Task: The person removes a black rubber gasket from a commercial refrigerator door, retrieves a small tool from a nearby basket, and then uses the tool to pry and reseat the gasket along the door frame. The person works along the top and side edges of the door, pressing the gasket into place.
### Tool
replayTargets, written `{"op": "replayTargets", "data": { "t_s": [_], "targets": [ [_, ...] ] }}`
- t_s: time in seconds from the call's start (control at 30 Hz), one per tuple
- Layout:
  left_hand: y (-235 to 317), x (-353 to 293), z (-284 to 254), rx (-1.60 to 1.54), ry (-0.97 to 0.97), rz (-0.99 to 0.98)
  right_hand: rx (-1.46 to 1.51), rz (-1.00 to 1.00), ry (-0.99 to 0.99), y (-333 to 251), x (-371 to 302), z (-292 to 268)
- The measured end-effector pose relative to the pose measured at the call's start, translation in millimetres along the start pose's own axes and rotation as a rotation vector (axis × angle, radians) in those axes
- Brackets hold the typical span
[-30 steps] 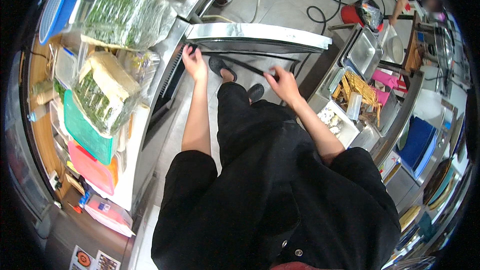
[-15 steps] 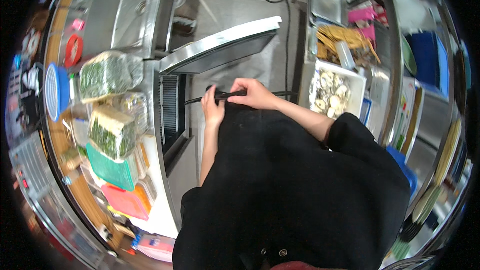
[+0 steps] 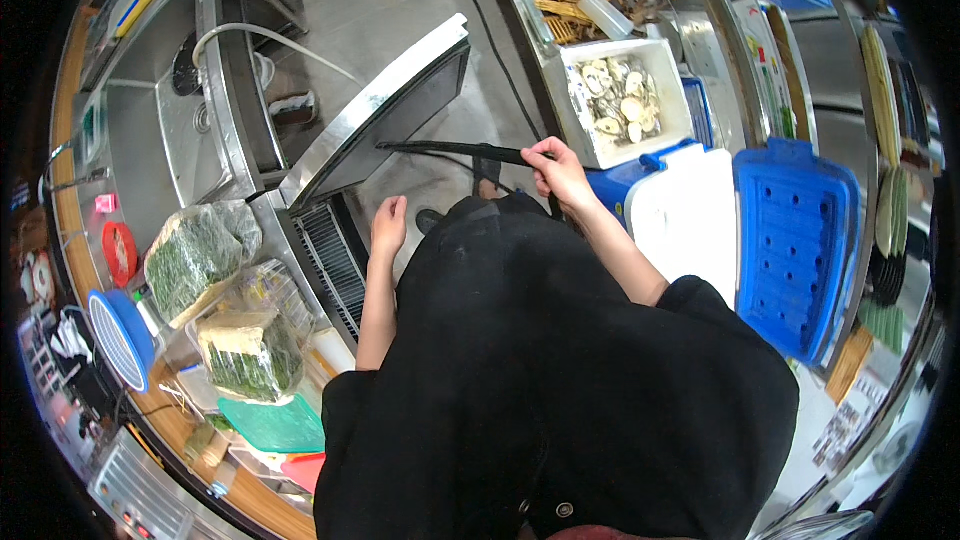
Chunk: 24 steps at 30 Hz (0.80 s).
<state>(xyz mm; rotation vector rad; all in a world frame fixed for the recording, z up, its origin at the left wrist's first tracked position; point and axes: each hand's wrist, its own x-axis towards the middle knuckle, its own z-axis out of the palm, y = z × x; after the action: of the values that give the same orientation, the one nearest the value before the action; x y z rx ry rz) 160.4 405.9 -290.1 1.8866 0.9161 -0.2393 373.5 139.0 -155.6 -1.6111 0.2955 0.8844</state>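
Bags of greens point(image 3: 195, 258) lie on the wooden counter at the left, beside a steel sink point(image 3: 160, 130). Next comes the open steel door point(image 3: 375, 112) of an undercounter unit, tilted outward. The left hand point(image 3: 388, 224) hangs just beside that opening, fingers loosely curled, holding nothing. A long black rubber strip point(image 3: 450, 149) runs from the door edge to the right hand point(image 3: 556, 170), whose fingers pinch its end. Farther right stand a white tub of shellfish point(image 3: 620, 100) and 1 blue crate point(image 3: 795, 240).
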Motion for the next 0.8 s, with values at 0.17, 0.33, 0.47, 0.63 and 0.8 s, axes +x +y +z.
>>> {"op": "replayTargets", "data": {
  "t_s": [0.17, 0.33, 0.47, 0.63, 0.8],
  "targets": [
    [58.2, 44.6, -2.0, 0.075, 0.013, 0.378, -0.391, -0.405, 0.377, 19.7, -2.5, -12.8],
    [155.9, 132.7, -5.7, 0.394, 0.325, 0.691, -0.428, -0.384, 0.327, 12.9, 49.1, -0.8],
    [199.7, 185.1, -3.8, 0.595, 0.15, 0.464, -0.164, -0.109, 0.058, 3.1, 128.2, 14.7],
    [196.7, 229.2, 5.8, 0.673, 0.03, 0.28, -0.001, 0.013, -0.155, -14.0, 214.4, 31.4],
    [179.3, 222.7, 19.7, 0.644, 0.159, 0.328, 0.004, 0.082, -0.228, -25.7, 276.1, 49.6]
  ]
}}
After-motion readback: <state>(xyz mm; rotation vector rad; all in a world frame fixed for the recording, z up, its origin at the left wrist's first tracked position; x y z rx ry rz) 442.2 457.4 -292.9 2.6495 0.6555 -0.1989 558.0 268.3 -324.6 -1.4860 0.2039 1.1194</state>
